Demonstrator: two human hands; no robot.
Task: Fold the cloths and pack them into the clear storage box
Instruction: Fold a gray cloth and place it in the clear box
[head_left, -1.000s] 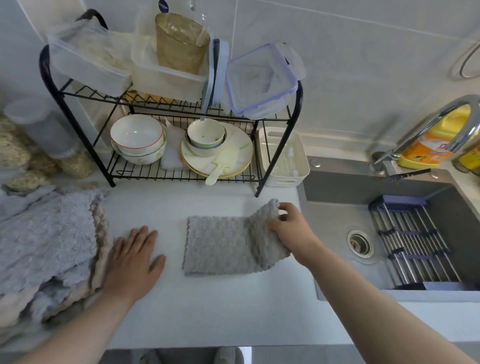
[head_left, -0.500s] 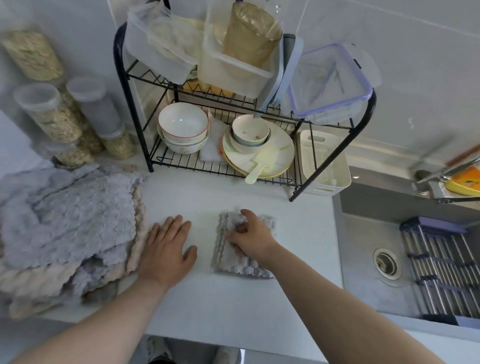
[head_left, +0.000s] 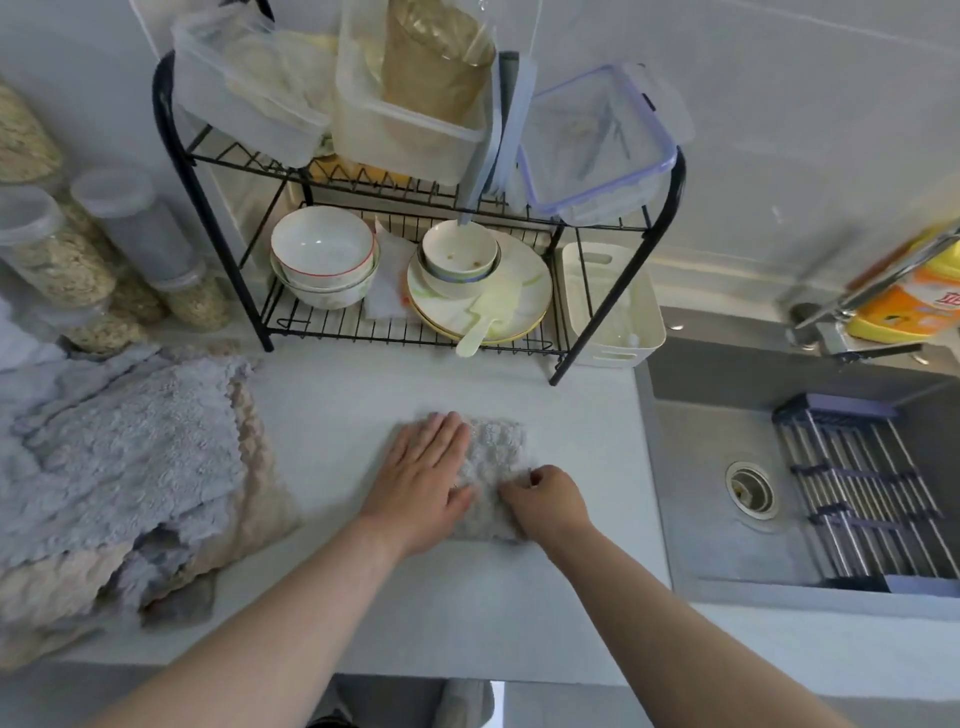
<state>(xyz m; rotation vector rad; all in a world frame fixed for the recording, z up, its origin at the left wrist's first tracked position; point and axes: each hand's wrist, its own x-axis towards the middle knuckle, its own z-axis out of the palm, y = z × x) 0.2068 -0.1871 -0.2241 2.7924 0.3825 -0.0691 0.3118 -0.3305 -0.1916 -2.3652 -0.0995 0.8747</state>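
Grey cloth (head_left: 496, 452) was mid-fold, centre frame | left hand (head_left: 423, 478) pressed it flat, fingers straight | right hand (head_left: 548, 501) fingers pinched its edge | next: likely fold over, keeping edges aligned

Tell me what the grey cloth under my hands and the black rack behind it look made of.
The grey folded cloth looks like plush microfibre: nubbly, matte pile. The black two-tier dish rack seems coated metal wire: thin rods, smooth finish.

- bare tabletop (head_left: 322, 415) strip between cloth pile (head_left: 119, 467) at left and folded cloth (head_left: 493, 457): open lane
- dish rack (head_left: 332, 330) blocks the back
- sink (head_left: 727, 519) basin open at right
- jars (head_left: 57, 260) crowd the back-left corner
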